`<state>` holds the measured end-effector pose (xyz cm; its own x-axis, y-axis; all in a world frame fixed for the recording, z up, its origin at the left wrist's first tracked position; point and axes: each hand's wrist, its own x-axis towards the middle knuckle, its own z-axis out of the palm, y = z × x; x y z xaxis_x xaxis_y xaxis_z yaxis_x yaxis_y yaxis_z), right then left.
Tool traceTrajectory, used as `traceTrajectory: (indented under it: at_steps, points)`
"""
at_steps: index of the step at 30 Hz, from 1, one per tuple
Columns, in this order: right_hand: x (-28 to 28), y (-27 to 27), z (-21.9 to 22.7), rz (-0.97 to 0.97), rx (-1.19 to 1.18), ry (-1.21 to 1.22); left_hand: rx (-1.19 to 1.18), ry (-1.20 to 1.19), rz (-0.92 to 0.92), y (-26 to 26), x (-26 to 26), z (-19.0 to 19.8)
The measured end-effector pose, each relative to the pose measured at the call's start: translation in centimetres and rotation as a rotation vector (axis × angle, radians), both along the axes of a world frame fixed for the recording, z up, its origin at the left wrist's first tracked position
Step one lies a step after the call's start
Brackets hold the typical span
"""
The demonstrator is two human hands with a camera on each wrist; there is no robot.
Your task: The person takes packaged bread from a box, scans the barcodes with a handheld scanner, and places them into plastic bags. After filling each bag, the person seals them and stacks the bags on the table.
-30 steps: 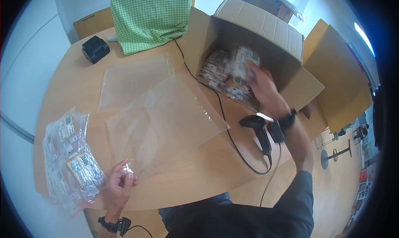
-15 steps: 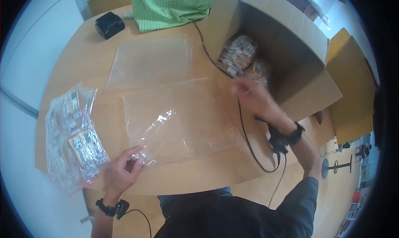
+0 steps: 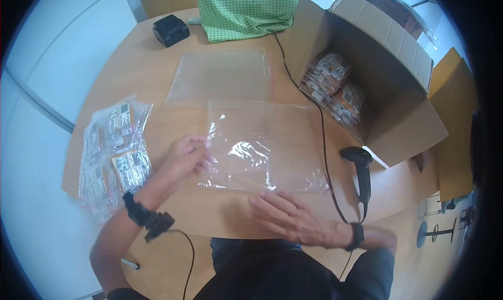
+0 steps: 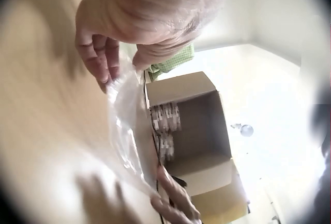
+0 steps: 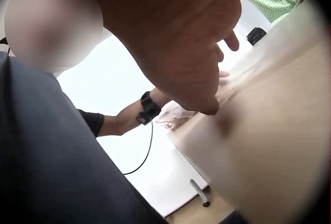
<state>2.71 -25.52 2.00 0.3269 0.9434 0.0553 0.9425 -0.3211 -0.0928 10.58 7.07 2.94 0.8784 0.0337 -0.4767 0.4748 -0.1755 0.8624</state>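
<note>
A clear plastic bag [image 3: 262, 148] lies flat and shiny on the table. At its left edge is the left hand [image 3: 186, 158]; in the left wrist view that hand [image 4: 139, 32] pinches the film [image 4: 124, 125] between thumb and fingers. Just below the bag's near edge, the right hand [image 3: 288, 219] is palm down with its fingers extended, holding nothing. The right wrist view shows this hand [image 5: 181, 42] close above the tabletop. Whether its fingertips touch the film cannot be told.
Filled clear packets [image 3: 112, 153] lie at the left. Behind are another clear bag [image 3: 222, 75], a black device [image 3: 171, 30] and a green checked cloth [image 3: 246, 12]. An open carton [image 3: 395, 106] holds stacked packets [image 3: 332, 82]; a black scanner [image 3: 360, 169] and its cable are at the right.
The right hand has left the carton, where it held a packet, and come empty to the table's near side. The left hand has moved up along the bag's left side, and the bag lies straighter.
</note>
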Motion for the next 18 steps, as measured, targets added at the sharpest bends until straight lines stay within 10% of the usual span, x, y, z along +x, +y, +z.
traceTrajectory:
  at_steps: [5, 9, 11, 18]
  points:
    - [-3.4, -2.7, -3.7, -0.365, 0.344, 0.233, 0.282, -0.619, 0.006, 2.1, 7.4, -0.2]
    - [-3.7, -2.8, -4.9, -0.464, 0.454, 0.184, 0.264, -0.198, 0.174, -0.5, 9.5, 1.1]
    - [-3.6, -2.7, -4.4, -0.514, 0.449, 0.174, 0.358, 0.006, -0.232, -0.8, 10.7, -0.7]
    - [-3.5, -2.7, -4.7, -0.503, 0.484, 0.14, 0.504, -0.492, -0.264, 0.8, 10.9, -4.4]
